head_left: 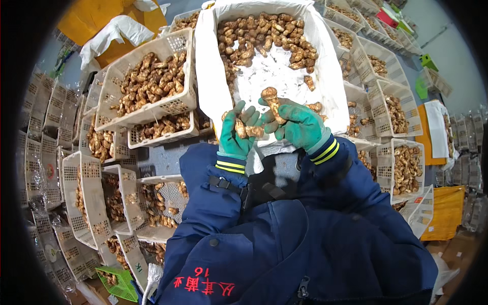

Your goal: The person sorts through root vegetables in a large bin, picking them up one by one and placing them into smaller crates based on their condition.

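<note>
My left hand, in a green coated work glove, holds a couple of brown mushrooms across its palm and fingers. Another mushroom, with a rounded cap and a thick stem, stands upright in the grip of my right hand, gloved the same way. Both hands are over the near end of a crate lined with white cloth. A heap of mushrooms fills the far end of this crate and runs down its left side. A single mushroom lies apart on the right of the cloth.
To the left, a white plastic crate heaped with mushrooms rests above another crate. More mushroom crates line the right side. A green basket stands at the lower left. Yellow wrapped boxes sit at the right edge.
</note>
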{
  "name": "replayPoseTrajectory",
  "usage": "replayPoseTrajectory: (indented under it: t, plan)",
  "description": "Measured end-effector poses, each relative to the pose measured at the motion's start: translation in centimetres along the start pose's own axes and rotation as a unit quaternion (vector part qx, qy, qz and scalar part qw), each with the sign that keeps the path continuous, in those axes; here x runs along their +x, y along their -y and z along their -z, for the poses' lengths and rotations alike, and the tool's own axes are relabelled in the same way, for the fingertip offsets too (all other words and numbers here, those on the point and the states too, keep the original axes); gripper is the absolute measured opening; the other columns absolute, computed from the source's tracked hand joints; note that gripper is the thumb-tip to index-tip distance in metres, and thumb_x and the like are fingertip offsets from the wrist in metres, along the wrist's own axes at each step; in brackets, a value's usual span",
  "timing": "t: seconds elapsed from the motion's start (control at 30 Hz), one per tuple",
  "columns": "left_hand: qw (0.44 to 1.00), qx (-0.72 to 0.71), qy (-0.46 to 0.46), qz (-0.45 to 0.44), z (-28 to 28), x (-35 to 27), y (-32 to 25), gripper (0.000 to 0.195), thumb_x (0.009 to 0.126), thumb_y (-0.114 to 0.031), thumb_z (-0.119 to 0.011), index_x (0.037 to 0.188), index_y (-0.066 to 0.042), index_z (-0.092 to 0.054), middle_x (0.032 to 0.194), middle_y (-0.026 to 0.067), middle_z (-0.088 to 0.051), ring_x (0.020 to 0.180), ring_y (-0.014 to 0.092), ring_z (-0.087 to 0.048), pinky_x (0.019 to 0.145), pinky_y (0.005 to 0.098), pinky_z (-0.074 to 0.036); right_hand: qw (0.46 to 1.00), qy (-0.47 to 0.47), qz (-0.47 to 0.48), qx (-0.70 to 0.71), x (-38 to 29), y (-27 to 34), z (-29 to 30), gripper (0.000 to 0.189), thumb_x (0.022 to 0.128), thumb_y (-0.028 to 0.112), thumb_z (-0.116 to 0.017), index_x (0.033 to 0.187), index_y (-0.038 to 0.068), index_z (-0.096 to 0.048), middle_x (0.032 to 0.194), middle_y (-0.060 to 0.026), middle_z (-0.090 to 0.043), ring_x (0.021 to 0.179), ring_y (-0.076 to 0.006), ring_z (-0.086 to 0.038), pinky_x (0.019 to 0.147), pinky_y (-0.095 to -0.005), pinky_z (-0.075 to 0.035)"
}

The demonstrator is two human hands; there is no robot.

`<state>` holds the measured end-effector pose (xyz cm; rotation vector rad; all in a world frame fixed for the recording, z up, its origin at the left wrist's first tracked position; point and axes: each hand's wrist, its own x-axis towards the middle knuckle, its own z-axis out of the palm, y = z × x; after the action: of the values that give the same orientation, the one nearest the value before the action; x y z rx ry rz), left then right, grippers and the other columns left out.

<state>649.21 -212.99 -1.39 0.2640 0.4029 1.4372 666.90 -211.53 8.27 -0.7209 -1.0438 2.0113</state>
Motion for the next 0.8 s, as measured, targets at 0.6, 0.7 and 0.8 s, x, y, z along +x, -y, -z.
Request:
replayPoseTrajectory:
  t: [0.6, 0.7, 0.8]
  plan:
    - [0.994, -0.043, -0.008, -0.097, -1.5, -0.3, -1.3, 0.052, 0.090, -0.036, -0.046, 0.129, -0.002, -0.038, 0.125, 0.0203, -0.045, 0.118, 0.031, -0.042, 0.102, 0.0451, -0.033, 0.998, -0.022, -0.030, 0.044, 2.3, -8.8, 1.0, 0.037, 0.082, 0.004, -0.052, 0.118, -0.001, -0.045, 0.107, -0.0103, -0.055, 0.097, -0.0204, -0.056, 0.083, -0.0339, -0.049]
    - [0.995, -0.024, 0.022, -0.092, -0.8, 0.0, -1.2, 0.051, 0.091, -0.033, -0.044, 0.130, -0.001, -0.037, 0.125, 0.0205, -0.045, 0.117, 0.031, -0.043, 0.103, 0.0454, -0.032, 0.975, -0.051, -0.087, 0.200, 2.1, -8.3, 0.2, 0.036, 0.084, 0.005, -0.052, 0.119, 0.002, -0.045, 0.108, -0.0095, -0.054, 0.097, -0.0211, -0.055, 0.082, -0.0365, -0.050]
    - [0.996, -0.002, 0.045, -0.083, -0.5, 0.1, -1.0, 0.051, 0.091, -0.031, -0.045, 0.130, 0.000, -0.036, 0.126, 0.0201, -0.046, 0.116, 0.031, -0.044, 0.102, 0.0444, -0.034, 0.964, -0.038, -0.107, 0.240, 2.3, -8.5, 0.5, 0.036, 0.085, 0.007, -0.054, 0.120, 0.006, -0.045, 0.112, -0.0089, -0.052, 0.097, -0.0213, -0.055, 0.081, -0.0395, -0.050]
